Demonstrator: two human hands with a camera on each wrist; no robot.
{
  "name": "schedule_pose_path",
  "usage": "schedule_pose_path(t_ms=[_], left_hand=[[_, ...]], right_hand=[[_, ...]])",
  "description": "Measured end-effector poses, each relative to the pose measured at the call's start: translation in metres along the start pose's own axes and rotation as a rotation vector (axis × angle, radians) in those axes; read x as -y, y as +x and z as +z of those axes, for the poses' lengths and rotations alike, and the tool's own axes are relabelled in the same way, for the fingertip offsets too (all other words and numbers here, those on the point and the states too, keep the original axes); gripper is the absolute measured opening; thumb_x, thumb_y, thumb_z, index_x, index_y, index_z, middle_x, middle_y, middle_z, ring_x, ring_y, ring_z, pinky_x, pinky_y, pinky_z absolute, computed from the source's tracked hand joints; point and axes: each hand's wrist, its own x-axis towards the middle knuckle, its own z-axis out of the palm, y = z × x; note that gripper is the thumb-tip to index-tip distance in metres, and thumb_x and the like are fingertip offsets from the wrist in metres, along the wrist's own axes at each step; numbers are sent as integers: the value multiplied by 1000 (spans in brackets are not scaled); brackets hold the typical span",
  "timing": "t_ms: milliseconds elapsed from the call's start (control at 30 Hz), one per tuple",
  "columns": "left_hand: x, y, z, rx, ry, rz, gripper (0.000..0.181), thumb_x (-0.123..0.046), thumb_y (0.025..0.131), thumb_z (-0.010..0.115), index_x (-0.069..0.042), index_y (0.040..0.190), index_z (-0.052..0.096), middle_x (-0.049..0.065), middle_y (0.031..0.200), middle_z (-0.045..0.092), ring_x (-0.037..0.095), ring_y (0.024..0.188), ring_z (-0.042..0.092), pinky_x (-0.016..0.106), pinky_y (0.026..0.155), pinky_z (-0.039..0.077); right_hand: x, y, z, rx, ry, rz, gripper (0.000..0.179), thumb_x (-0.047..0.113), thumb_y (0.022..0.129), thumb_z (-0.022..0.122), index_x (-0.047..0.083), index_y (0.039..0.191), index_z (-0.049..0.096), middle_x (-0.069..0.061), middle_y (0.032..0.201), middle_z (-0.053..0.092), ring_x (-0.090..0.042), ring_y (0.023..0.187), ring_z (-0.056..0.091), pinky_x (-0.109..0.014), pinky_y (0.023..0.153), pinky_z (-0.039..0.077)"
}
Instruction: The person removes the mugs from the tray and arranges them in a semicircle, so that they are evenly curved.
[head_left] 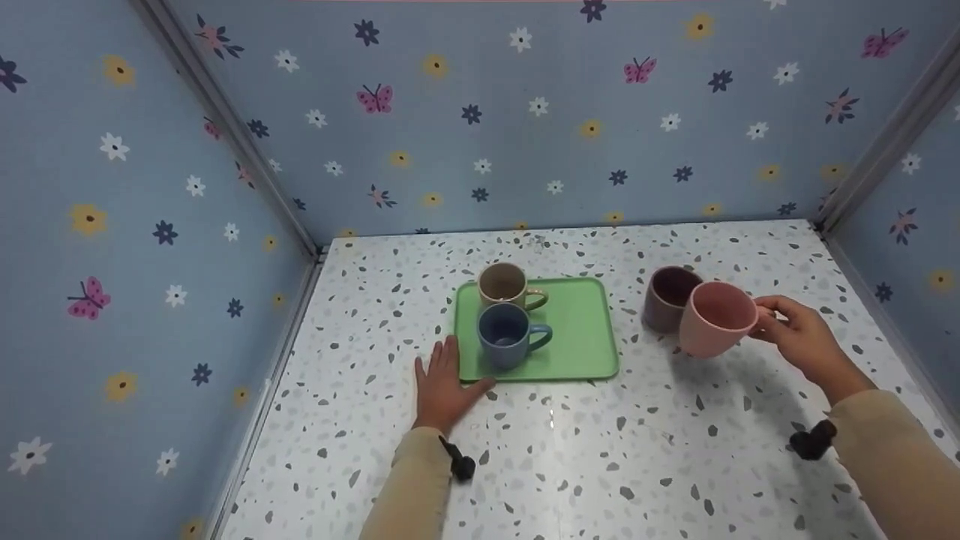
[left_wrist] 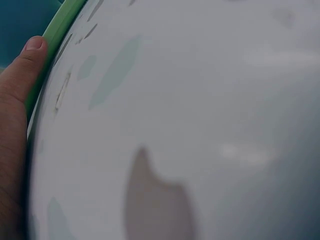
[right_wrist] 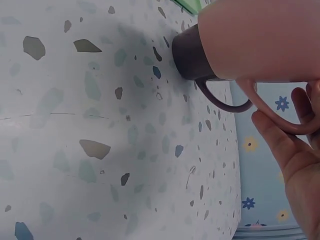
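Flowery walls (head_left: pixel 510 135) stand behind; I see the right hand (head_left: pixel 804 341) gripping the pink cup (head_left: pixel 709 330), the left hand (head_left: pixel 442 394), fingers apart, touching the green tray (head_left: pixel 579 330). Left wrist view: thumb (left_wrist: pixel 25 67) at the tray's rim. Right wrist view: cup just past the fingers (right_wrist: pixel 282 145) holding its handle (right_wrist: pixel 265 107).

No text, label, brand, number or sign readable on pink mug (head_left: pixel 703 335), purplish mug (head_left: pixel 660 311), blue mug (head_left: pixel 504 349), tan mug (head_left: pixel 502 283), green tray (head_left: pixel 579 322), tabletop (head_left: pixel 592 450) or patterned wall (head_left: pixel 555 142).
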Motion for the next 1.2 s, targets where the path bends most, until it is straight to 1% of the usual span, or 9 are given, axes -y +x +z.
schedule_pose_path(t_ms=[167, 267, 433, 533, 600, 767, 1000, 1067, 1200], left_hand=[[-2, -1, -2, -8, -10, 5, 113, -78, 84, 56, -7, 163, 14, 8, 167, 20, 26, 155, 12, 55, 123, -5], [-2, -1, -3, -7, -14, 4, 113, -77, 84, 56, -7, 163, 15, 8, 167, 21, 26, 155, 12, 55, 123, -5], [0, 0, -1, 1, -11, -4, 115, -81, 83, 55, -8, 163, 14, 7, 168, 20, 26, 156, 11, 54, 123, -6], [1, 1, 0, 3, -8, -6, 117, -83, 82, 53, -9, 163, 14, 6, 168, 19, 26, 156, 11, 54, 123, -6], [1, 1, 0, 0, -6, -4, 116, -83, 82, 53, -8, 163, 14, 6, 168, 19, 26, 156, 11, 54, 123, -6], [1, 0, 0, -11, -12, -1, 116, -82, 82, 54, -8, 163, 15, 6, 168, 20, 26, 156, 12, 54, 123, -6], [-2, -2, -3, -14, -28, 2, 116, -80, 82, 56, -6, 162, 16, 8, 167, 22, 28, 155, 14, 56, 123, -4], [-2, -2, -3, -9, -22, 0, 116, -81, 82, 56, -7, 162, 16, 8, 167, 22, 28, 155, 13, 55, 123, -4], [0, -1, -2, -13, -14, -2, 116, -81, 82, 55, -8, 163, 15, 6, 167, 20, 27, 155, 13, 55, 123, -5]], right_hand=[[-12, 1, -3, -7, -12, 42, 36, 20, 108, 49, -6, 132, 53, -15, 127, 54, 4, 94, 64, -20, 84, 58], [-19, 1, -4, -15, -10, 47, 37, 21, 108, 49, -7, 132, 52, -15, 126, 54, 4, 94, 63, -20, 85, 57], [-28, -2, -5, -27, 5, 43, 39, 23, 108, 49, -7, 133, 51, -9, 123, 54, 4, 95, 63, -20, 86, 57], [-33, -1, -6, -31, 6, 65, 40, 23, 108, 49, -7, 134, 51, -9, 125, 54, 5, 95, 62, -20, 87, 57], [-36, 1, -7, -31, 6, 77, 39, 21, 108, 49, -7, 135, 50, -11, 126, 53, 5, 95, 62, -20, 87, 57], [-40, 2, -6, -34, 23, 91, 39, 20, 107, 50, -7, 134, 51, -12, 126, 53, 6, 95, 62, -21, 87, 57], [-46, 2, -7, -53, 44, 134, 42, 28, 107, 51, -6, 133, 50, -6, 122, 53, 5, 95, 62, -20, 87, 57], [-48, 3, -8, -57, 35, 152, 43, 29, 107, 50, -5, 133, 50, -7, 123, 52, 6, 95, 61, -19, 87, 56], [-51, 7, -8, -53, 23, 182, 44, 30, 107, 50, -4, 134, 50, -12, 128, 51, 7, 94, 60, -17, 86, 56]])
